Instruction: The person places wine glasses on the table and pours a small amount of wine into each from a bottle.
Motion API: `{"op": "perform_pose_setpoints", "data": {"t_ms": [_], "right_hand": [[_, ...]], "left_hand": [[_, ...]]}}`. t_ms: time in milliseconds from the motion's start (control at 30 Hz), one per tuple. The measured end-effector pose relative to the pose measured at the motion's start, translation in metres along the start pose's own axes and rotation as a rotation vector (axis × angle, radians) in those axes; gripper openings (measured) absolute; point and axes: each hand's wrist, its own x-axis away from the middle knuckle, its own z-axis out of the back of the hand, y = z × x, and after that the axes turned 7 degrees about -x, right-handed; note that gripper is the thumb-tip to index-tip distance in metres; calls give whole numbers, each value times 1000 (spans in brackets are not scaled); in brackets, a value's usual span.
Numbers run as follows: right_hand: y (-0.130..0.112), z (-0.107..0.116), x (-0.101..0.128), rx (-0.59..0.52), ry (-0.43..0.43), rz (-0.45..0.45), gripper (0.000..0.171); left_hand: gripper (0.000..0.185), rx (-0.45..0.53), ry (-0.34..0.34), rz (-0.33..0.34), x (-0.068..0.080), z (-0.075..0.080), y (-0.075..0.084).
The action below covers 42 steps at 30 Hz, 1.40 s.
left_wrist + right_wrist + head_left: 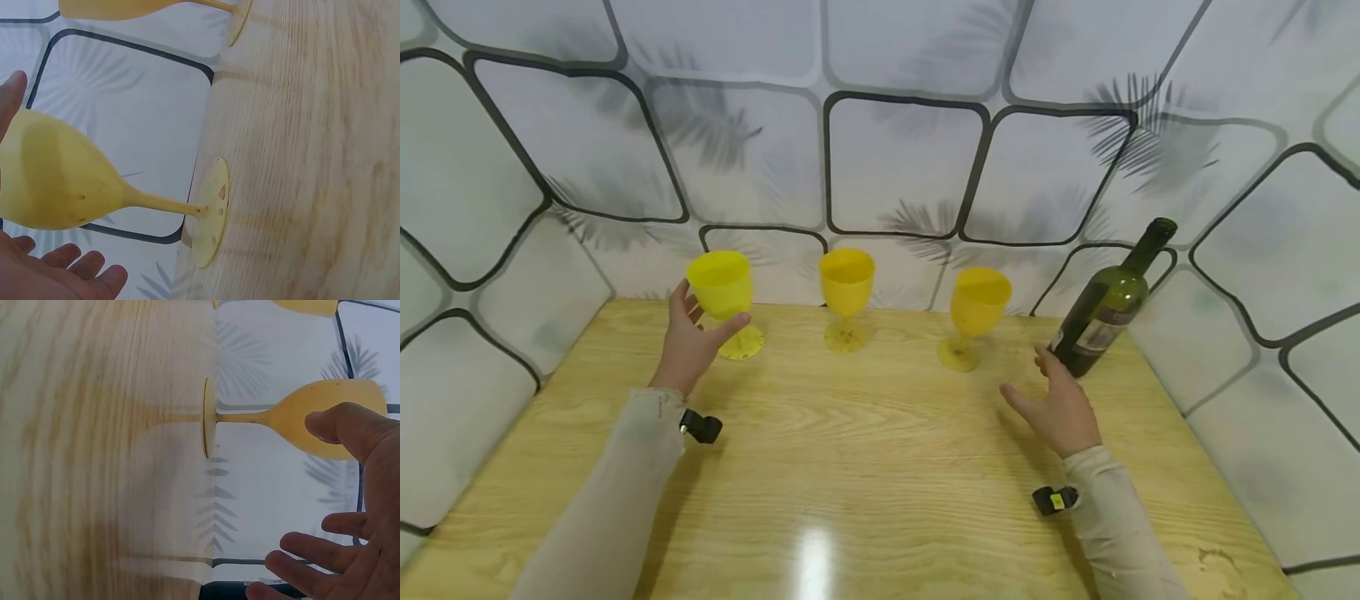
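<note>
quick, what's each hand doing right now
left hand: open, cupped around the left goblet, not clearly gripping
right hand: open, empty, beside the bottle

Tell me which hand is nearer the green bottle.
Right. The right hand is open just beside the bottle, fingers nearly touching its base; the left hand is across the table at a yellow goblet.

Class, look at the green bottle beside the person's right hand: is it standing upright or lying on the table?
Upright. The green bottle stands on its base on the wooden table, neck uppermost; its lean may be lens distortion.
</note>
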Motion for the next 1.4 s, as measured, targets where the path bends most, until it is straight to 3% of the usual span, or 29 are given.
{"op": "perform_pose_setpoints", "data": {"t_ms": [200,400,700,967,1233,1400], "right_hand": [[-2,-1,-1,-5,-2,-14,92],[-2,-1,-1,-9,3,-19,94],[-4,1,-1,-10,5,-37,90],[-3,2,0,-11,2,-35,88],[0,-1,0,-15,6,-35,86],[2,-2,0,-15,9,-34,85]], "left_hand": [[106,61,41,-31,-4,-3,0],[98,64,88,-4,-4,-5,2],[92,42,73,-33,3,-8,-2],[89,17,25,-71,11,-17,-4],[90,23,-92,-99,19,-22,-1],[93,31,-132,-99,23,-24,4]]}}
